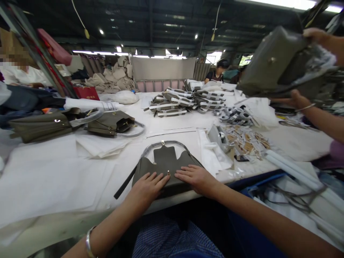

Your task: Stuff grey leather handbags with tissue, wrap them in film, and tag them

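An olive-grey handbag (165, 159) lies flat at the near edge of the white table (53, 175), flap towards me, with a small gold clasp on the flap. My left hand (146, 188) rests flat on the bag's front left part, fingers stretched towards the clasp. My right hand (196, 177) lies flat on the bag's front right part, fingers spread and pointing left. Neither hand grips anything. A dark strap (125, 186) runs out from the bag to the left.
Two more olive bags (113, 123) (40, 127) lie at the far left. Wrapped straps (177, 100) are stacked at the back, with tags and small parts (242, 138) to the right. A co-worker's hands hold up another bag (276, 62) at the upper right. White rolls (292, 168) lie right.
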The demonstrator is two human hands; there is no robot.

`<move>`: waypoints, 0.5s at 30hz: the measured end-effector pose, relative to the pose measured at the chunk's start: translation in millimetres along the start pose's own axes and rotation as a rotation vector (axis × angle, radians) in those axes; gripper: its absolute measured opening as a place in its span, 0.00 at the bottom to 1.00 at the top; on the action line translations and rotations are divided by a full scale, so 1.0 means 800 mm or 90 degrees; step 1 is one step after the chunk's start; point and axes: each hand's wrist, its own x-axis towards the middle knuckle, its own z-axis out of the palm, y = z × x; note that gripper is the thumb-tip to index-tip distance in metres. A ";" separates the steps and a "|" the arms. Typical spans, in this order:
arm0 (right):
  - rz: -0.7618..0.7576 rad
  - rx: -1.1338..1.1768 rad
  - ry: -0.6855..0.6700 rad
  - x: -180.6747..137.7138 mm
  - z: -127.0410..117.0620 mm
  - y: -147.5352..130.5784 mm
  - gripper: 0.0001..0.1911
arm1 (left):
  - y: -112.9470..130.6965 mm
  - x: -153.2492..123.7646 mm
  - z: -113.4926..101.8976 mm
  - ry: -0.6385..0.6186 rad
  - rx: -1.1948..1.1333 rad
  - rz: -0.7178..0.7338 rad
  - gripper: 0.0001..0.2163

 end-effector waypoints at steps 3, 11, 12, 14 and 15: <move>0.007 0.026 -0.013 -0.002 -0.004 -0.007 0.34 | 0.005 -0.008 0.007 0.037 0.032 -0.011 0.27; 0.039 0.017 0.072 -0.009 0.066 -0.014 0.42 | 0.016 -0.032 0.050 0.076 0.013 -0.032 0.33; 0.034 0.013 0.080 -0.011 0.070 -0.014 0.42 | 0.019 -0.034 0.051 0.075 -0.006 -0.039 0.34; 0.024 0.010 0.088 -0.013 0.072 -0.013 0.41 | 0.025 -0.035 0.049 0.074 -0.036 -0.056 0.35; 0.021 0.012 0.090 -0.014 0.070 -0.012 0.40 | 0.028 -0.035 0.048 0.077 -0.044 -0.068 0.35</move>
